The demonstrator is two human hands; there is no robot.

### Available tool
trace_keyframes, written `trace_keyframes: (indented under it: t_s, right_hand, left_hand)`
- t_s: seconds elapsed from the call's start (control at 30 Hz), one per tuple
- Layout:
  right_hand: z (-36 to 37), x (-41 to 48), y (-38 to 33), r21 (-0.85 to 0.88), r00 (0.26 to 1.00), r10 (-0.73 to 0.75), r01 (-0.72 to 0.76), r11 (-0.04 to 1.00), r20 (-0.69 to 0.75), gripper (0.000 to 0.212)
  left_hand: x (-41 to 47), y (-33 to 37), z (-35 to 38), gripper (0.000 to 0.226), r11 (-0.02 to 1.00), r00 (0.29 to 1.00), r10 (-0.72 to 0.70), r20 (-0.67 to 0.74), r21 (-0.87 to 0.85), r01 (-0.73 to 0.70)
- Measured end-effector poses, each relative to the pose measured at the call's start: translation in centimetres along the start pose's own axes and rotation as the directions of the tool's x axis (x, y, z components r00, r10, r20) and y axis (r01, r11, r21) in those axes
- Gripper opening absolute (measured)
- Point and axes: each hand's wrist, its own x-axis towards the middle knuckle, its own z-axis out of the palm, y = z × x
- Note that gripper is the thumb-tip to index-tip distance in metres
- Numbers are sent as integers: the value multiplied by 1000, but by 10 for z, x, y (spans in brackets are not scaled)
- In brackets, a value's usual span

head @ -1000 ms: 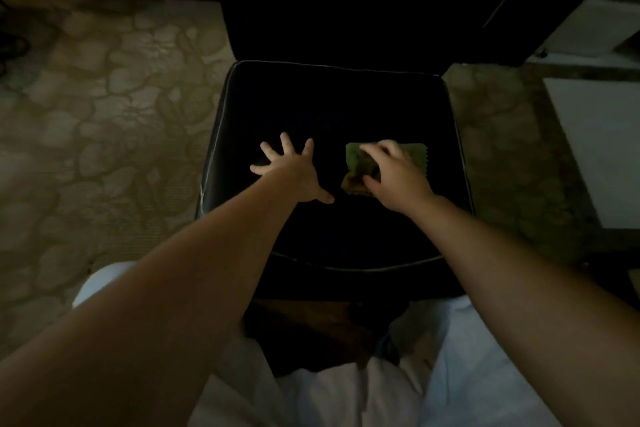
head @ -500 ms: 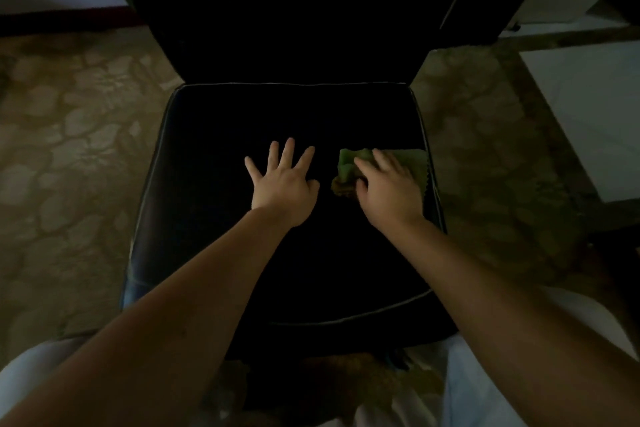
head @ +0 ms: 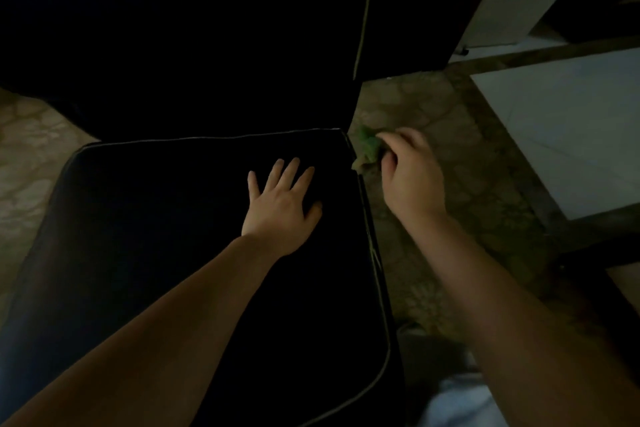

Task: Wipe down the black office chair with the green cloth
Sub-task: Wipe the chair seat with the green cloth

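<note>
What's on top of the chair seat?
The left grip lies flat on the seat. The patch beneath it is hidden; the cloth is beyond the right edge.

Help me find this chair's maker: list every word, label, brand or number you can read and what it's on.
None: no text shows on the black office chair, the green cloth, the pale bin or the white panel. The picture is dark, so a faint tag could go unseen.
</note>
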Motion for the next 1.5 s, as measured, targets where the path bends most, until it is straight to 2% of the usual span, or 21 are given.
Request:
trace_keyframes:
  t_s: [0.2, 0.4, 0.57, 0.7, 0.83, 1.03, 1.13, 1.3, 1.5]
  right_hand:
    - [27, 21, 7, -17, 990, -29, 32, 999, 140, 40]
    - [53, 22, -1, 0, 955, -29, 30, 1000, 295, 46]
    - [50, 29, -13, 90, 947, 85, -119, 989, 311, 42]
    - [63, 28, -14, -55, 958, 39, -25, 998, 284, 46]
    - [68, 34, -11, -107, 939, -8, 47, 993, 345, 51]
    - [53, 47, -11, -68, 872, -11, 51, 996, 489, 49]
    - [48, 39, -8, -82, 863, -11, 61, 995, 505, 50]
    - [59, 30, -15, -229, 884, 18, 101, 968, 467, 52]
    - [68, 38, -20, -244, 882, 56, 68, 967, 468, 54]
  left_hand:
    - [-1, 11, 22, 71, 996, 996, -15, -86, 91, 22]
    - [1, 13, 20, 81, 994, 997, -25, -67, 100, 31]
    - [5, 5, 11, 89, 992, 1000, -3, -31, 126, 7]
    - [3, -1, 9, 95, 986, 1000, 23, -20, 168, -20]
    - [2, 0, 10, 96, 984, 1000, 28, -10, 174, -26]
    - [2, -2, 13, 93, 985, 999, 38, -29, 168, -32]
    - [2, -2, 15, 92, 984, 999, 37, -33, 176, -31]
    - [0, 0, 16, 100, 981, 999, 45, -27, 191, -39]
    - [2, 2, 16, 103, 973, 999, 30, -36, 229, -21]
